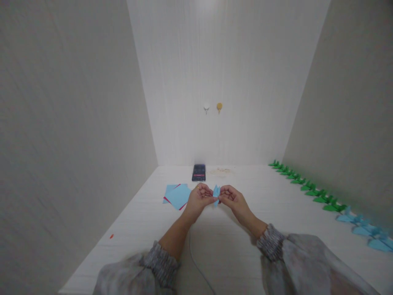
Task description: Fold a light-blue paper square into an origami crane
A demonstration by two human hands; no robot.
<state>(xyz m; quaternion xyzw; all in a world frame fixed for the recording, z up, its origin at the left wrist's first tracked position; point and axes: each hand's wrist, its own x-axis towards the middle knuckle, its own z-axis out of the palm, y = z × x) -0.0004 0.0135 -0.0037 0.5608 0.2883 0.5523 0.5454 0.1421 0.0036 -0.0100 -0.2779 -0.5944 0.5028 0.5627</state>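
Both of my hands meet above the middle of the white table (pixel 141 229). My left hand (pixel 199 198) and my right hand (pixel 232 199) each pinch one side of a small folded light-blue paper piece (pixel 216 192), held upright between them a little above the tabletop. The fingers of both hands are closed on it. Just left of my left hand a stack of light-blue paper sheets (pixel 177 195) lies flat, with a red sheet's edge showing beneath it.
A dark phone (pixel 199 172) lies at the back near the wall. A row of folded green paper figures (pixel 307 186) runs along the right wall, followed by blue paper figures (pixel 365 231). Two wall hooks (pixel 213 107) hang behind. A thin cable (pixel 196 262) crosses the table front.
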